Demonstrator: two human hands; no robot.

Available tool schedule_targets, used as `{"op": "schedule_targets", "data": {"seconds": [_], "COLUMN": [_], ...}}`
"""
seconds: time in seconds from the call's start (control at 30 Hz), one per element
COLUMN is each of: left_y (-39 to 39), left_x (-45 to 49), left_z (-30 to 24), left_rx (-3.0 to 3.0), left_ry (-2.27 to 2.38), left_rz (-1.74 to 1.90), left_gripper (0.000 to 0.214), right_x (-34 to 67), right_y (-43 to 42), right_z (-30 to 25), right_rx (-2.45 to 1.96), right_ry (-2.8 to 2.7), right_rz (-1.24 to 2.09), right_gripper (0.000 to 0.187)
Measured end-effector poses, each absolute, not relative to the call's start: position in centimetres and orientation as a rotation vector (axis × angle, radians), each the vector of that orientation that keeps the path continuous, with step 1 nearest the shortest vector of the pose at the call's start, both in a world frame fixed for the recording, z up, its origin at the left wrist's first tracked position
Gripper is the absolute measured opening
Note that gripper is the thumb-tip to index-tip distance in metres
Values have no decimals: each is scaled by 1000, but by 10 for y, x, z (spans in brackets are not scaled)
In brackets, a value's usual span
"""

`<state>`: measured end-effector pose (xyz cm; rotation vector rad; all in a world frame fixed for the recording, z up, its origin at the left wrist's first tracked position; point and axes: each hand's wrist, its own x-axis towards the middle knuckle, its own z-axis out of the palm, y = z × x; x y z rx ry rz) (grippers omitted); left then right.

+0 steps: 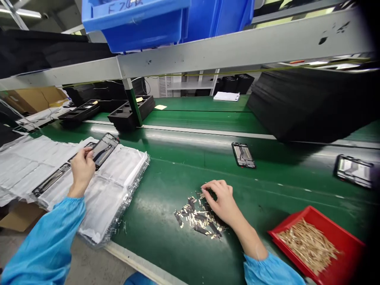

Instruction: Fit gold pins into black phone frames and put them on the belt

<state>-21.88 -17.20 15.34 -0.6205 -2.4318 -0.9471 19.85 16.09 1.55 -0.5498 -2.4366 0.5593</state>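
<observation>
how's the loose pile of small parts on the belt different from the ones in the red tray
The loose pile lies bare on the green belt, under the right hand; the parts in the red tray are walled in and untouched. The pile mixes dark and pale pieces; the tray's parts look evenly tan. The pile is sparse, the tray's heap denser. Both are small thin strips.

Glossy green belt (184,166), shiny metal strips (197,217), glossy red plastic tray (347,241), crinkly clear wrappers (118,186).
</observation>
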Motion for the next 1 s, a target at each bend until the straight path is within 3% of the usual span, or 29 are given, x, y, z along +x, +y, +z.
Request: {"op": "schedule_targets", "data": {"seconds": [0.07, 0.2, 0.3, 0.4, 0.5, 0.7, 0.9, 1.0], "left_y": [-170, -156, -138, -124, -109, -32, 10, 4], "left_x": [-181, -77, -3, 43, 58, 36, 32, 44], "left_z": [155, 135, 99, 67, 53, 51, 46, 41], "left_rx": [-725, -1558, -2143, -2368, -2376, -1817, -1987, -1957], "left_ry": [-2346, -2353, -2275, -2265, -2323, -2534, -2419, -2382], "left_rz": [-1011, -1104, -1155, -1166, -1169, -1545, -1840, -2041], "left_gripper": [47, 25, 26, 25, 20, 28, 25, 40], "right_x": [201, 204, 203, 202, 202, 199, 193, 189], "right_y": [153, 136, 127, 121, 119, 117, 116, 111], "right_z": [17, 13, 8, 6, 10, 27, 31, 26], "right_rx": [-540, -591, -621, -616, -613, -655, -668, -697], "right_ry": [-2494, -2550, -2558, -2561, -2536, -2360, -2044, -1889], "right_rz": [569, 546, 529, 562, 652, 931, 1262, 1356], "right_gripper": [22, 24, 24, 25, 25, 29, 43, 43]}}
